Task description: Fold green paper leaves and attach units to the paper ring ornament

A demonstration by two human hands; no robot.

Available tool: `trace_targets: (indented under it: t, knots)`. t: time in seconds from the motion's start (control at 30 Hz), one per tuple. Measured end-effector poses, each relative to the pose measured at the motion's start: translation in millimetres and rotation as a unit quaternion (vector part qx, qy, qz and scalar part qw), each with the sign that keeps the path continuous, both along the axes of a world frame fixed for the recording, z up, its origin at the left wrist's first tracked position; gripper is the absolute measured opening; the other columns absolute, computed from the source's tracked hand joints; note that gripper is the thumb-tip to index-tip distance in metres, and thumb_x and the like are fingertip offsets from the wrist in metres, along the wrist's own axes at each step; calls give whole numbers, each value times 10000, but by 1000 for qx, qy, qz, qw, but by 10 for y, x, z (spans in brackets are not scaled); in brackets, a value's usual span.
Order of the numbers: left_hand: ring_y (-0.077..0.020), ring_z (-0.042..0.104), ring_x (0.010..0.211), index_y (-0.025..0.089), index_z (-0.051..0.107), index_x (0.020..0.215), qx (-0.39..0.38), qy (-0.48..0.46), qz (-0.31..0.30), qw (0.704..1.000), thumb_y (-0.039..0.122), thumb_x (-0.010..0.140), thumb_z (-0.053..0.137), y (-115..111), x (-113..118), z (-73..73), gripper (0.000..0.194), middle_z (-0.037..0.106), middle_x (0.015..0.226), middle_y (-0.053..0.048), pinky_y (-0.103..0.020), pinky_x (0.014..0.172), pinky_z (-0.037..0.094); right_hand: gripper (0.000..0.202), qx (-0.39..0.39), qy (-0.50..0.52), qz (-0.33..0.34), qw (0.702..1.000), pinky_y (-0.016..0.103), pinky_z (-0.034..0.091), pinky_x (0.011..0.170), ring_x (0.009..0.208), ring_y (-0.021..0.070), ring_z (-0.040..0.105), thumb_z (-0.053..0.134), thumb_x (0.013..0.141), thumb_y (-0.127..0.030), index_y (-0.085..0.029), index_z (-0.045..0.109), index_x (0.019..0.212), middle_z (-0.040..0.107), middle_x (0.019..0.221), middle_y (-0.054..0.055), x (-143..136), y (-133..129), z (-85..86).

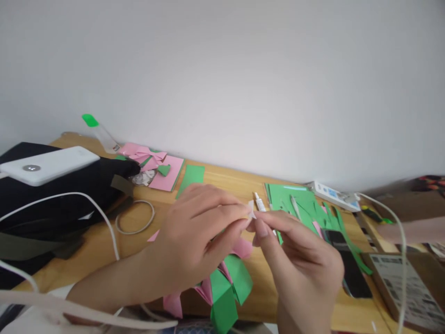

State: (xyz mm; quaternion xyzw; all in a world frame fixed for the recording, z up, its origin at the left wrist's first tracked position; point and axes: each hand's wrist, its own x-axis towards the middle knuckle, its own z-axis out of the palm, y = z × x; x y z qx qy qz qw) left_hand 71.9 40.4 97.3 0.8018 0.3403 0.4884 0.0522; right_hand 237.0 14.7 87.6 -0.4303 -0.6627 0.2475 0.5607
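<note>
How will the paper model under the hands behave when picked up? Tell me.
The paper model is probably light, being folded from thin green and pink sheets. Its creased, angular parts may hold shape lightly but could crush under a tight grip. Its jutting points should discourage rolling.

A white scrap [252, 214] is pinched by left hand [198, 225] and right hand [302, 260], center. Folded paper [222, 292] is seen lower center.

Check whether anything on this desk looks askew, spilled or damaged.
Nothing looks clearly spilled or damaged. The untidy spot is beyond the right hand: thin green paper strips lie loose and at odd angles around the black phone, unlike the flat green sheet near the wall.
</note>
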Motion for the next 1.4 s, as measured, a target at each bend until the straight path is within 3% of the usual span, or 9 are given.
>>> trace_targets:
  t: [0.2, 0.4, 0.6, 0.83, 1.2, 1.4]
  knots:
    - [-137, 669, 820, 187, 668, 960, 24, 20, 17, 999, 123, 908, 582, 36, -90, 24, 119, 733, 892, -7, -294, 756, 518, 365, 64, -53, -16, 996, 217, 556, 611, 717, 108, 673, 675, 780, 15, -268, 726, 1005, 743, 835, -31, -73, 82, 62]
    - [-142, 643, 865, 144, 678, 987, 17, 40, -2, 999, 126, 919, 576, 67, -135, -13, 124, 721, 920, -26, -300, 795, 478, 298, 58, -74, -49, 994, 271, 569, 566, 676, 154, 691, 712, 768, -50, -279, 741, 956, 758, 824, -11, -85, 103, 45]
    - [-143, 626, 863, 129, 689, 970, 5, 57, -7, 998, 123, 918, 580, 110, -123, -36, 121, 723, 940, -27, -311, 805, 452, 372, 78, -92, -57, 991, 247, 567, 600, 679, 127, 685, 694, 752, 5, -274, 731, 996, 751, 807, -37, -100, 125, 27]
    - [-156, 650, 839, 156, 678, 953, 14, 81, 24, 996, 158, 925, 579, 119, -131, -39, 104, 718, 888, -25, -316, 778, 481, 315, 63, -71, -97, 991, 263, 559, 603, 669, 137, 687, 685, 780, -34, -277, 735, 975, 750, 805, -28, -152, 119, -6]
    - [-152, 635, 846, 143, 685, 950, 26, 117, 41, 992, 159, 948, 555, 111, -129, -32, 131, 725, 897, -18, -330, 781, 480, 346, 55, -129, -64, 988, 236, 579, 646, 708, 126, 710, 709, 759, -24, -287, 726, 985, 761, 848, -50, -88, 134, 28]
    - [-164, 654, 830, 159, 679, 961, 34, 144, 38, 988, 164, 950, 547, 123, -159, -10, 132, 739, 894, -20, -352, 766, 502, 387, 13, -114, -60, 992, 329, 596, 628, 730, 187, 724, 709, 779, -71, -373, 725, 1022, 767, 878, -46, -70, 120, 13]
